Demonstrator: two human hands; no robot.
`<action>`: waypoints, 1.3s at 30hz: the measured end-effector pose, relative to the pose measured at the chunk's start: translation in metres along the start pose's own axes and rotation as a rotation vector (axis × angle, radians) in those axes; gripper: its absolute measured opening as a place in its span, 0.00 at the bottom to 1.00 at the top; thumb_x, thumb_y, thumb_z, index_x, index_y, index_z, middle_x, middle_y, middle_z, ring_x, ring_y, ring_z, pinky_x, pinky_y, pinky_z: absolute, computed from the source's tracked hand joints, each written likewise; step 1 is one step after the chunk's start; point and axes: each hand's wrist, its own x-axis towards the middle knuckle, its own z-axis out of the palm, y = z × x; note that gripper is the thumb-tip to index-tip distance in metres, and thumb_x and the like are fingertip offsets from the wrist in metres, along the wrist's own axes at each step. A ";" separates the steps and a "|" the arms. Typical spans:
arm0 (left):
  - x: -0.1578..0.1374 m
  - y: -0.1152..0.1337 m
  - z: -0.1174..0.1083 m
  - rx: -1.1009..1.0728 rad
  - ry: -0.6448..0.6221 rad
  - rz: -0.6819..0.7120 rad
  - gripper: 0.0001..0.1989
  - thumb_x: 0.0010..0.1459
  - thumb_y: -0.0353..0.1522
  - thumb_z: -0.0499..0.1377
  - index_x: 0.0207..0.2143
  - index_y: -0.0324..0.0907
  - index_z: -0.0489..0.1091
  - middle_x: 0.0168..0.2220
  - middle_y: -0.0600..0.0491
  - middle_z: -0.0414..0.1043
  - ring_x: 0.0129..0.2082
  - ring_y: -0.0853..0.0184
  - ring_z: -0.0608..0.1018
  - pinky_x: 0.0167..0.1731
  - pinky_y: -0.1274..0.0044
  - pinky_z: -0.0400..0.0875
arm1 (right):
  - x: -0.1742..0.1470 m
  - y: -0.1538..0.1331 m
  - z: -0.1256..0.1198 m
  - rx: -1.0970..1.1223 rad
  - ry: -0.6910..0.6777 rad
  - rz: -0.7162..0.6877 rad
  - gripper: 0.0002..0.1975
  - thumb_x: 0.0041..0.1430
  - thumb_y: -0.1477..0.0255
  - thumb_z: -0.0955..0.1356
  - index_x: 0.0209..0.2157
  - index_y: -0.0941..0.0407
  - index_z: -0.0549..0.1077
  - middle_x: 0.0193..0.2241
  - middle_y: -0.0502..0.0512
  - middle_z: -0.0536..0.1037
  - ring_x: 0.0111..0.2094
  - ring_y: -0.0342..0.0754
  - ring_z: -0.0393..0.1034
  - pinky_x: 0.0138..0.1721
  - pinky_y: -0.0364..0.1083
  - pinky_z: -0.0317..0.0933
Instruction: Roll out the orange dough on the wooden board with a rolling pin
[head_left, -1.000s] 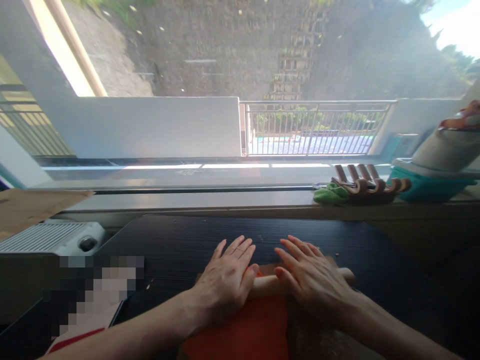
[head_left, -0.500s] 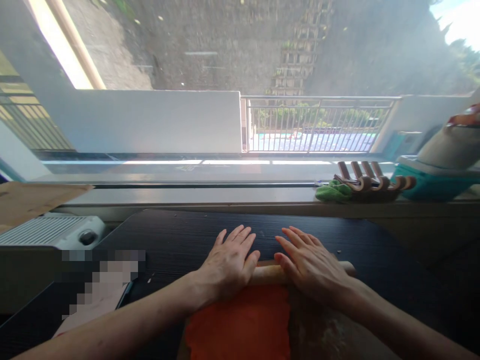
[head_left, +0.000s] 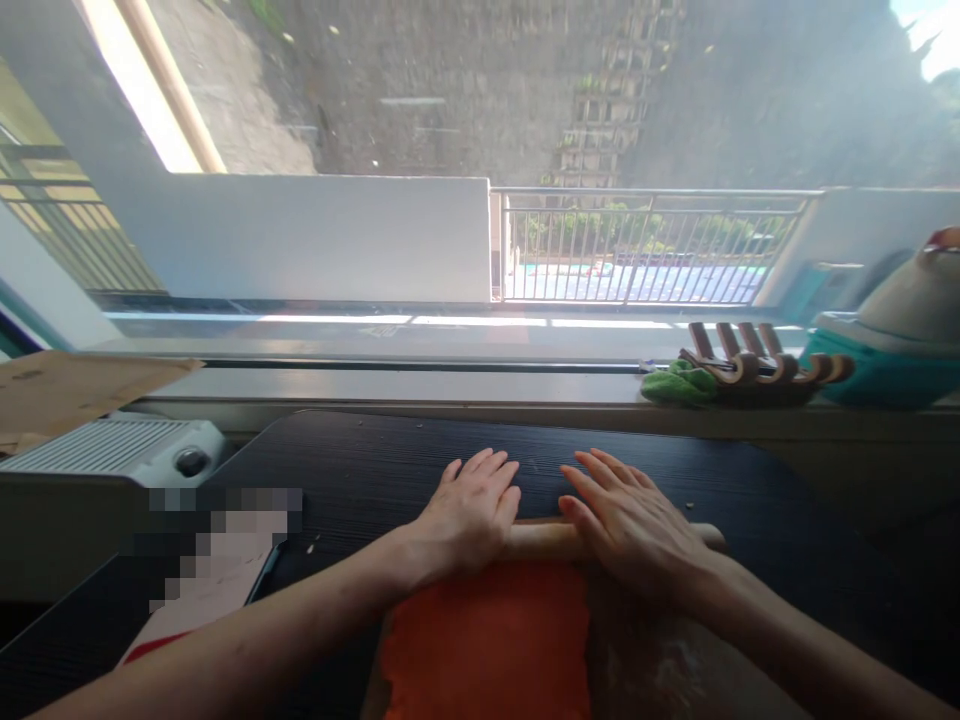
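Note:
A pale wooden rolling pin [head_left: 546, 542] lies crosswise at the far edge of a flat orange sheet [head_left: 491, 640], which looks like clay or dough. Over the pin's left part rests my left hand [head_left: 472, 515], palm down with fingers stretched forward. My right hand [head_left: 628, 520] lies the same way over its right part, fingers spread, and the pin's right end shows beyond it. Neither hand wraps round the pin. Under the sheet is a brownish board [head_left: 675, 670] with whitish smears; the sheet's near end is cut off by the frame.
The dark table [head_left: 360, 460] meets a window sill [head_left: 450, 387]. On the sill are a green cloth [head_left: 679, 383], a rack with curved wooden pieces [head_left: 750, 368] and a teal container [head_left: 877, 365]. At left are a blurred-out pink item [head_left: 217, 570] and a white heater [head_left: 127, 450].
The view has shifted slightly, so the scene sits a little further right. My left thumb has drawn closer to its fingers. Both hands stay on the rolling pin.

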 end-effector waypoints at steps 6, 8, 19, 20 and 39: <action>-0.040 0.008 0.008 -0.031 0.053 0.185 0.24 0.65 0.37 0.42 0.60 0.42 0.59 0.63 0.49 0.57 0.65 0.59 0.55 0.62 0.56 0.48 | -0.044 -0.005 0.004 -0.002 0.107 -0.211 0.25 0.63 0.59 0.60 0.56 0.55 0.67 0.56 0.61 0.68 0.59 0.57 0.59 0.53 0.57 0.59; -0.049 0.011 0.010 -0.021 0.102 0.255 0.24 0.65 0.38 0.43 0.61 0.44 0.58 0.64 0.50 0.57 0.65 0.60 0.54 0.63 0.57 0.45 | -0.057 -0.004 0.006 0.008 0.151 -0.271 0.26 0.62 0.57 0.61 0.58 0.55 0.65 0.55 0.59 0.69 0.58 0.56 0.60 0.52 0.55 0.61; -0.017 0.001 0.005 -0.035 0.094 0.109 0.23 0.65 0.38 0.41 0.58 0.42 0.61 0.62 0.47 0.59 0.65 0.58 0.54 0.62 0.54 0.45 | -0.014 -0.001 0.009 -0.052 0.107 -0.098 0.21 0.64 0.61 0.58 0.53 0.52 0.71 0.55 0.58 0.70 0.58 0.58 0.60 0.53 0.58 0.60; -0.027 0.004 0.005 -0.057 0.083 0.154 0.23 0.66 0.38 0.41 0.59 0.42 0.61 0.62 0.47 0.59 0.65 0.58 0.53 0.62 0.55 0.44 | -0.026 -0.001 0.010 -0.051 0.148 -0.145 0.21 0.64 0.60 0.58 0.53 0.51 0.70 0.55 0.57 0.70 0.58 0.57 0.61 0.52 0.57 0.61; -0.056 0.016 0.006 -0.127 0.055 0.304 0.26 0.67 0.41 0.38 0.63 0.41 0.54 0.64 0.47 0.57 0.66 0.57 0.51 0.63 0.55 0.40 | -0.057 0.008 0.017 -0.005 0.300 -0.374 0.27 0.59 0.57 0.63 0.60 0.47 0.62 0.55 0.52 0.70 0.54 0.55 0.65 0.47 0.52 0.67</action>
